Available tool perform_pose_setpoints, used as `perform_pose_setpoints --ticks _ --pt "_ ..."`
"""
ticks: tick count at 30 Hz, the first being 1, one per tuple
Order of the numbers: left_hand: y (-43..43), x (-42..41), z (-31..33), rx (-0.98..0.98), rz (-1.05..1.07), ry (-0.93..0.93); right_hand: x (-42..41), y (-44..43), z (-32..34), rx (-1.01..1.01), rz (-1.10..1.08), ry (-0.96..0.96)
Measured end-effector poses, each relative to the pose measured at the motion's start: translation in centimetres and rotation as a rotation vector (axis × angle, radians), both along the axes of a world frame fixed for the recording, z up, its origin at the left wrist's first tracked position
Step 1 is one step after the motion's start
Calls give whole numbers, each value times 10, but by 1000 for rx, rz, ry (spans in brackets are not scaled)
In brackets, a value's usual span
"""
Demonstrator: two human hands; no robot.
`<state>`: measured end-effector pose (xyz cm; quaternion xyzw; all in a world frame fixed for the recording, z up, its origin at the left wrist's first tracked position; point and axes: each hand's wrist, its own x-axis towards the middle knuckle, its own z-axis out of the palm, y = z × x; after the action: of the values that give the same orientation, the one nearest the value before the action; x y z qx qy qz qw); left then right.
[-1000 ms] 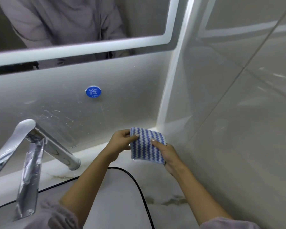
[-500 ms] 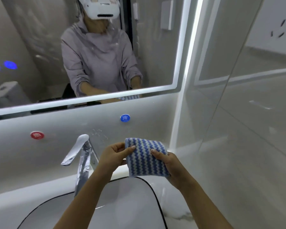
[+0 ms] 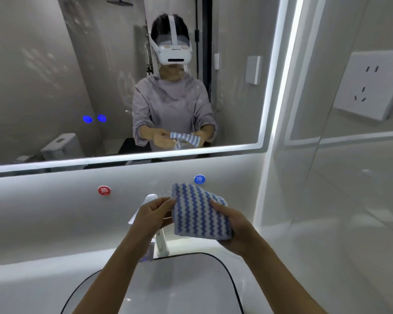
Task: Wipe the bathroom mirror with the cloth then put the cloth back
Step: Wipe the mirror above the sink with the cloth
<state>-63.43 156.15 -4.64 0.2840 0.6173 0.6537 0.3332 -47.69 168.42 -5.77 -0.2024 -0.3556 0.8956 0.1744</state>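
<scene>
Gripping the cloth [image 3: 199, 214], left hand [image 3: 153, 217] and right hand [image 3: 235, 232] hover above the basin [image 3: 179, 288], below smeared mirror [image 3: 55, 82].

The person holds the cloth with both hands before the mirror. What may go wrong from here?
The left hand pinches only the edge of the cloth while the right hand holds it over the sink; it may drop in. The mirror shows faint smears; a soiled cloth might just spread them.
</scene>
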Motion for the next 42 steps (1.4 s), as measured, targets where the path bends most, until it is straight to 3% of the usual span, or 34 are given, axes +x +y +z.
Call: perform_pose_setpoints --ticks 5,8,13,18,24,26,28,33,42 --pt "-19 5 23 76 19 33 -11 -16 22 -153 -15 172" --pt "-24 8 13 8 96 50 -9 -20 21 -219 -12 223" --pt "-49 3 5 -147 325 554 8 -32 31 -341 -13 371" --pt "-80 2 4 -190 410 1031 11 -31 23 -392 -101 352" --pt "-106 -12 2 -11 411 1248 20 -35 20 -296 -88 322" --pt "-114 -23 1 -65 440 1358 21 -45 25 -342 -54 348" --pt "-123 -27 6 -243 474 1441 22 -55 32 -407 -34 403" --pt "-139 -29 13 -390 485 1310 26 -75 43 -428 -47 379" --pt "-148 -26 24 -459 486 1309 24 -84 51 -359 -152 274"
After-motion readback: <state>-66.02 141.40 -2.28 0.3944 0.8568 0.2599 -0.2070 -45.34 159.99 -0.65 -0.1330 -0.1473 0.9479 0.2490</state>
